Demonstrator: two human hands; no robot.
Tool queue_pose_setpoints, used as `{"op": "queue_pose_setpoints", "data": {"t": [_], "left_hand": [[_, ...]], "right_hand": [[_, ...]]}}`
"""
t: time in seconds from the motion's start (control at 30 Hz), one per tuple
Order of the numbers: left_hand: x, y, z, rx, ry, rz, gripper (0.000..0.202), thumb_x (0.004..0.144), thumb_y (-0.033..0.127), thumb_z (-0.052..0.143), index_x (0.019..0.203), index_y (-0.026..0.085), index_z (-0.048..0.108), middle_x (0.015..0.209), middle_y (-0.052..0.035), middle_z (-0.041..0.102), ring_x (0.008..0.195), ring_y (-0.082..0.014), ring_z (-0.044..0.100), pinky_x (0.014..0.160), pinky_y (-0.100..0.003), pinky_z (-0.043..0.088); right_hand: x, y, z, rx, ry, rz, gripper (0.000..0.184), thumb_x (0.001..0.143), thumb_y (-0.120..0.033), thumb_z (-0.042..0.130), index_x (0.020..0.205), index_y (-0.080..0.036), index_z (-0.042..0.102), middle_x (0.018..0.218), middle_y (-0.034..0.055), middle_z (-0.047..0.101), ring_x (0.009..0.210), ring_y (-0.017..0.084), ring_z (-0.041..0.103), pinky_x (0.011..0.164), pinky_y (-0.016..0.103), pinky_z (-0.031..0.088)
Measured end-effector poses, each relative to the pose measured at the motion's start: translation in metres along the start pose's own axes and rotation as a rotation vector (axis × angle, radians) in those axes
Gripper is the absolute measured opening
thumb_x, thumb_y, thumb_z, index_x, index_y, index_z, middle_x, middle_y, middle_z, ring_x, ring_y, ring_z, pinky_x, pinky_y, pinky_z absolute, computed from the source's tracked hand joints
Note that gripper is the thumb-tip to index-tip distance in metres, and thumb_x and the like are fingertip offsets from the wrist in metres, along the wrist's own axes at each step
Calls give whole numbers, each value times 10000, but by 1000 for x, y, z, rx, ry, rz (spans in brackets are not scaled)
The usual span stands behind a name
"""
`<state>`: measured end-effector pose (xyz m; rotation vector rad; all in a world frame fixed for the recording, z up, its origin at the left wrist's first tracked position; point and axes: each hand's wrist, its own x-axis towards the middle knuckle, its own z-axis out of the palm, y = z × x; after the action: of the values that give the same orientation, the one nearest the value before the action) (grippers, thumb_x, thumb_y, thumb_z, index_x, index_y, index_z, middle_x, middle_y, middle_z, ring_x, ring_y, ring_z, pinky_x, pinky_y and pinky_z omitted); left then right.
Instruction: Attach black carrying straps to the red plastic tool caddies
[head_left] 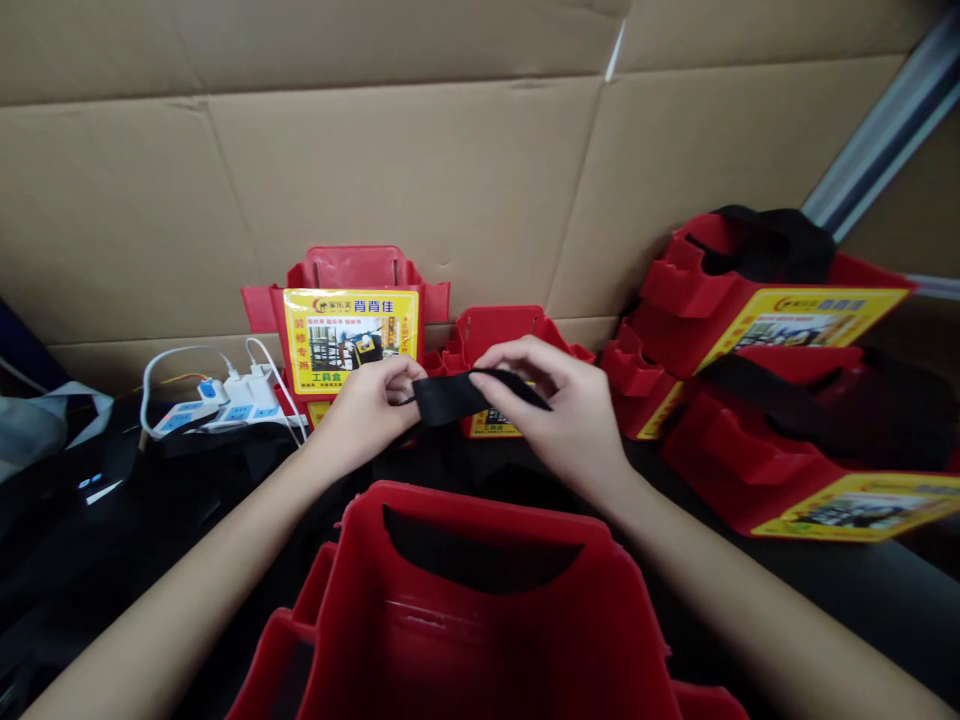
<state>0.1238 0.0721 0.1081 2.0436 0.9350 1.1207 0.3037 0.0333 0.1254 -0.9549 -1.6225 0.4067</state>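
A black webbing strap (450,398) is stretched between my two hands, above the far rim of a red plastic tool box (360,560). My left hand (375,400) pinches the strap's left end. Thumb and fingers of my right hand (559,405) close on it farther right. The tool box stands right in front of me with its open top toward me. Another stretch of black strap (480,555) passes through its far wall, on the inside.
Several red tool boxes with yellow labels stand behind, one (352,270) at left and stacked ones (750,420) at right. A power strip (240,412) with white cables lies at left. Cardboard (405,180) covers the wall. Black fabric (187,500) lies at left.
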Motion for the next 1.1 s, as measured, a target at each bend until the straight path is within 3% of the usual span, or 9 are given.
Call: {"op": "queue_pose_setpoints", "data": {"t": [0.1, 0.2, 0.27, 0.4, 0.63, 0.77, 0.87, 0.97, 1.1], "left_hand": [[0, -3, 0, 10, -26, -50, 122, 688, 201, 626, 734, 155, 522, 655, 23, 564, 588, -98, 533, 578, -223, 443], [1, -5, -2, 59, -59, -79, 126, 701, 216, 629, 743, 157, 526, 665, 15, 578, 588, -99, 541, 586, -233, 446], [1, -7, -3, 79, -94, -89, 123, 711, 222, 624, 744, 156, 526, 653, 17, 574, 578, -98, 538, 573, -229, 441], [2, -9, -4, 84, -145, -67, 131, 719, 229, 629, 780, 147, 547, 661, 13, 582, 593, -106, 553, 573, -231, 453], [-2, -4, 0, 65, -194, 28, 140, 737, 180, 610, 874, 152, 602, 789, -20, 659, 716, -150, 617, 647, -261, 486], [-3, -2, 0, 12, -189, 18, 76, 737, 174, 604, 807, 145, 595, 814, -27, 658, 794, -165, 621, 744, -293, 489], [-2, -2, 0, 51, -159, -15, 91, 719, 215, 632, 767, 145, 599, 760, -24, 651, 752, -167, 616, 715, -292, 489], [-2, -1, -1, 76, -142, 0, 85, 711, 190, 633, 783, 147, 623, 769, -26, 655, 771, -169, 620, 727, -285, 482], [-2, 0, 0, 36, -176, 49, 74, 721, 157, 615, 788, 157, 646, 782, -12, 669, 772, -148, 625, 715, -253, 480]], "right_hand": [[14, 5, -17, 253, 56, 198, 121, 727, -296, 652, 820, -220, 643, 573, -46, 486, 444, 53, 392, 419, 200, 337], [27, 7, -38, 522, -103, 453, 174, 770, -372, 593, 832, -215, 639, 398, -110, 196, 324, 22, 144, 325, 164, 158], [29, 8, -47, 626, -200, 494, 217, 753, -430, 595, 785, -216, 616, 383, -116, 228, 308, 8, 201, 335, 139, 165], [22, 8, -50, 619, -462, 392, 446, 509, -356, 781, 906, -240, 612, 711, -30, 638, 647, 115, 615, 475, 171, 416], [19, 10, -44, 336, -843, 253, 573, 558, -160, 764, 1099, -255, 601, 1045, 21, 655, 896, 175, 639, 756, 289, 519], [18, 7, -41, 108, -614, 9, 106, 775, -268, 617, 816, -199, 687, 894, 44, 653, 858, 170, 615, 793, 301, 483], [12, 1, -35, 80, -487, -188, 195, 847, -305, 526, 778, -197, 672, 1035, 63, 609, 1011, 194, 556, 890, 312, 426], [6, -2, -27, 148, -618, -69, 242, 893, -347, 434, 805, -198, 603, 740, 24, 626, 680, 143, 620, 638, 254, 486], [5, 5, -19, -99, -740, 87, 265, 877, -383, 448, 739, -182, 552, 541, -42, 502, 381, 70, 475, 375, 183, 351]]}}
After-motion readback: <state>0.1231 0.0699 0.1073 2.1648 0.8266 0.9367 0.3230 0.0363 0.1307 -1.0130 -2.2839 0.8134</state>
